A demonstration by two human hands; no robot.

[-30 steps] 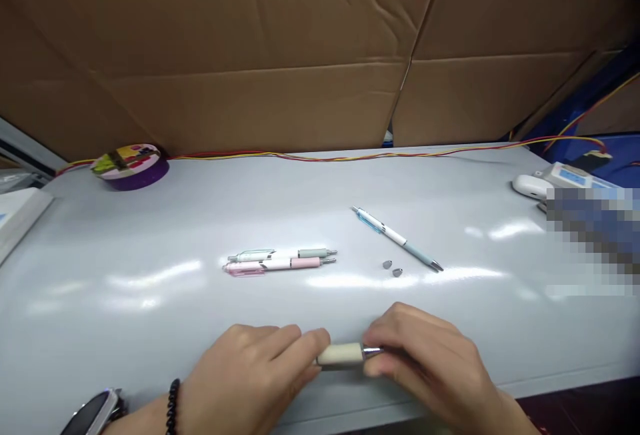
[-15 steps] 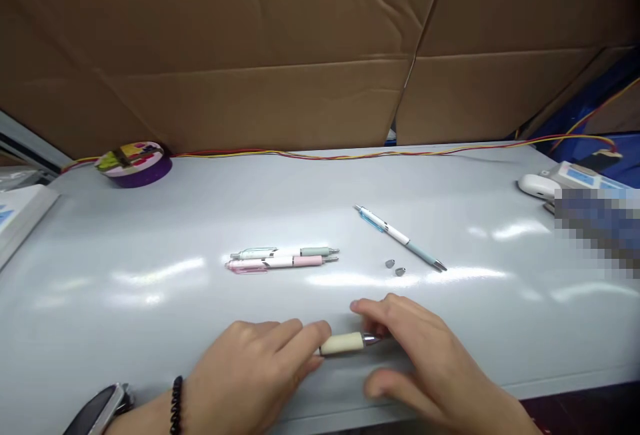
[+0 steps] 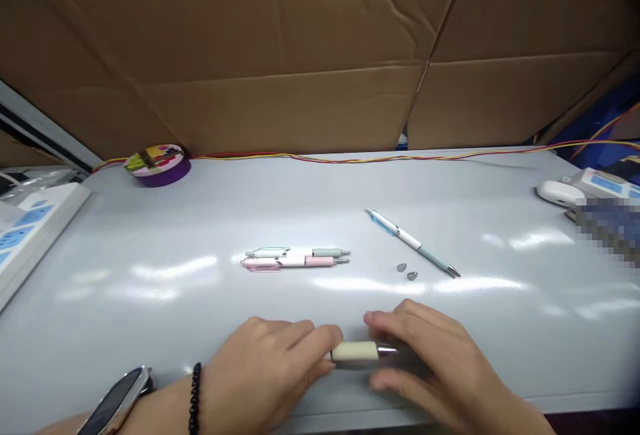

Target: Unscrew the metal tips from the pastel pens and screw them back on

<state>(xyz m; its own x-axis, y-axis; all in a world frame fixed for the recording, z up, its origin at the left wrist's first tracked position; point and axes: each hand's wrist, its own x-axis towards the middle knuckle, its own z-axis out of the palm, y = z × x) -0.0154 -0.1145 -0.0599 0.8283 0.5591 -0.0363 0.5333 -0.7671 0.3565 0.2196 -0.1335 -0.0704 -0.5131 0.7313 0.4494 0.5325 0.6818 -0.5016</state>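
My left hand (image 3: 275,368) is closed around a pen (image 3: 355,351) with a cream grip, its silver tip pointing right; the rear of the pen is hidden in the hand. Around the tip, not visibly touching it, my right hand (image 3: 430,361) is open, thumb and fingers apart. Beyond the hands lie a green pen (image 3: 327,253) and a pink pen (image 3: 320,261) side by side, both with thin front ends showing. Two small grey pen tips (image 3: 402,267) sit near a blue pen (image 3: 435,259), which lies slanted with its silver tip on.
A round purple tin (image 3: 167,173) stands at the back left. Power strips lie at the left (image 3: 45,228) and right (image 3: 600,185) edges, with a white rounded case (image 3: 557,193) by the right one. Red and yellow wires (image 3: 320,160) run along the cardboard wall (image 3: 280,108).
The view has shifted slightly, so everything sits a little further right. My left hand keeps its hold on the cream pen; my right hand stays open around its tip.
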